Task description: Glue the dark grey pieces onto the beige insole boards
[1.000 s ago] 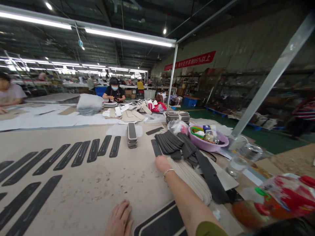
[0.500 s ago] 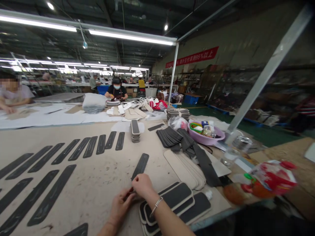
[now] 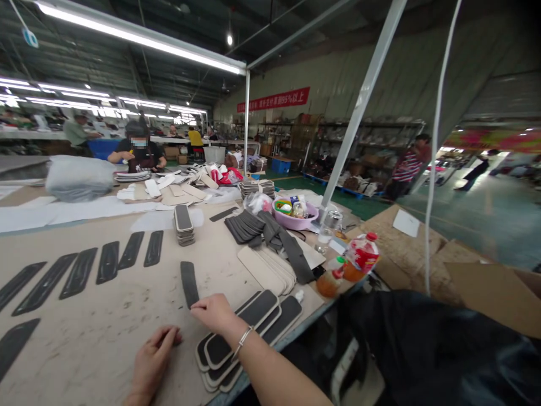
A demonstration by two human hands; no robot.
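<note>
My right hand [image 3: 216,313], with a bracelet at its wrist, pinches the near end of a dark grey strip [image 3: 189,281]. That strip bends a little and its far end points away across the table [image 3: 105,349]. Lower left, my left hand [image 3: 155,355] hovers over or rests on the table with thumb and fingers pressed together; what they hold, if anything, is hidden. Under my right forearm lies a stack of dark panels with pale edges [image 3: 240,332]. More dark glossy strips [image 3: 78,273] lie in a row on the left.
Pale rounded pieces [image 3: 270,270] and dark grey pieces [image 3: 245,227] lie right of centre. Beyond stand a small stack of panels [image 3: 183,225] and a purple basin [image 3: 296,221]. Bottles [image 3: 359,256] stand by the right edge. A co-worker [image 3: 137,149] sits across the table.
The view has swung to the right. My hands have drawn apart, the left one away from the strip. My right hand still pinches the strip's near end, which now bends.
</note>
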